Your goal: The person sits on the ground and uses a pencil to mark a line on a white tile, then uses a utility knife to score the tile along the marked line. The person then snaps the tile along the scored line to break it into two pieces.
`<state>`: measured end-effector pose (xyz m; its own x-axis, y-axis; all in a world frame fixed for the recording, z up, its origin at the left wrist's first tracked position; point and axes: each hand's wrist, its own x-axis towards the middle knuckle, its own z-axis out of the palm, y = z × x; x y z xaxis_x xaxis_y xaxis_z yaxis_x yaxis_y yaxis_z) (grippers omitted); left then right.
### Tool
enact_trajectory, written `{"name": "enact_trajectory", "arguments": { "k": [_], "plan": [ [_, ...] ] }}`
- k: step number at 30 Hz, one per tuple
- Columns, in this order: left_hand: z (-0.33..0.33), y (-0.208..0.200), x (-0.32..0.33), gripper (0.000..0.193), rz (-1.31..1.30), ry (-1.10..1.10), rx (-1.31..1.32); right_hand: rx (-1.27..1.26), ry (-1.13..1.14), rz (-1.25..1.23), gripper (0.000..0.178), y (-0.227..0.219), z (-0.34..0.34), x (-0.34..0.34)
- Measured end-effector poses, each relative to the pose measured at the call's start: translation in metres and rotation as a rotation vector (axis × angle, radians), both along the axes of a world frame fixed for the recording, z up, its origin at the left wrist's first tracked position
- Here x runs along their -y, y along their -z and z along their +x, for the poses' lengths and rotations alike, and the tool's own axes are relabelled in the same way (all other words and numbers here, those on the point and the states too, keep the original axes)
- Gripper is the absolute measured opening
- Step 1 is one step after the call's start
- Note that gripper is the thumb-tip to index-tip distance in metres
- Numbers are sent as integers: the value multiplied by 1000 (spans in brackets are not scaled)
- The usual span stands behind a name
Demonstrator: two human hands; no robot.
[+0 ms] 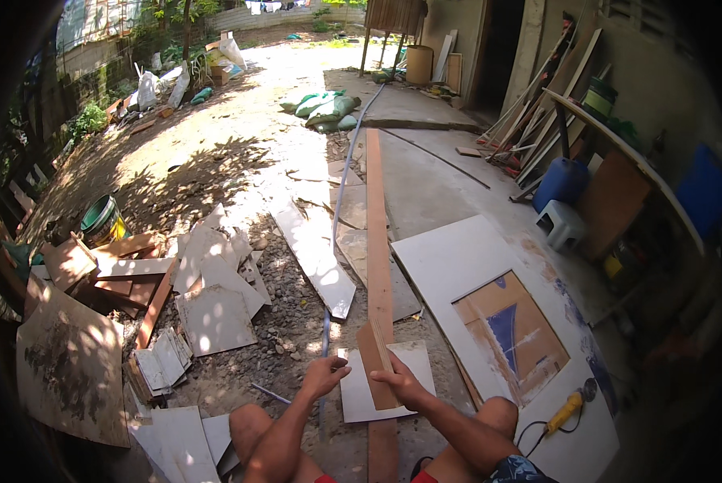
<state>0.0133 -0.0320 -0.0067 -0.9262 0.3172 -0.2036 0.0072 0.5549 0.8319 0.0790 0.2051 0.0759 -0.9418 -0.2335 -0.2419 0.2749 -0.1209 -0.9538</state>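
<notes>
My right hand [404, 384] grips a short brown wooden board [375, 366] by its right edge, thumb on its near face. The board stands tilted above a long reddish-brown plank [378, 241] that runs away from me between my knees. Left of the short board, my left hand [325, 377] hovers with loosely bent fingers slightly apart and nothing visible in them. Beneath both hands, a white square panel [413, 364] lies across the plank's line.
To my right lies a large white panel [433, 249] with a brown inset; a yellow corded grinder [566, 412] rests on it. Broken boards [216, 322] pile up on the left by a bucket [106, 219]. A hose [345, 177] runs ahead. A blue container [561, 183] and grey stool [561, 224] stand right.
</notes>
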Motion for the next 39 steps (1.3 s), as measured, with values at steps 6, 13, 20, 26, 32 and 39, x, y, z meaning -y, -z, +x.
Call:
{"name": "enact_trajectory", "arguments": {
  "k": [6,13,20,26,32,39],
  "plan": [
    [-1,4,-6,46,369,-24,291,-8,-30,43,88,3,0,4],
    [-2,25,-11,46,614,2,396,42,-111,189,87,0,5,19],
    [-5,23,-13,50,683,-204,407,75,-66,101,83,33,1,29],
    [-3,18,-9,51,662,-326,375,125,-79,58,77,22,4,36],
    [0,22,-14,54,552,-185,323,63,64,143,63,22,4,39],
    [11,16,-25,54,371,26,262,-7,331,72,40,32,-9,30]
  ]
}}
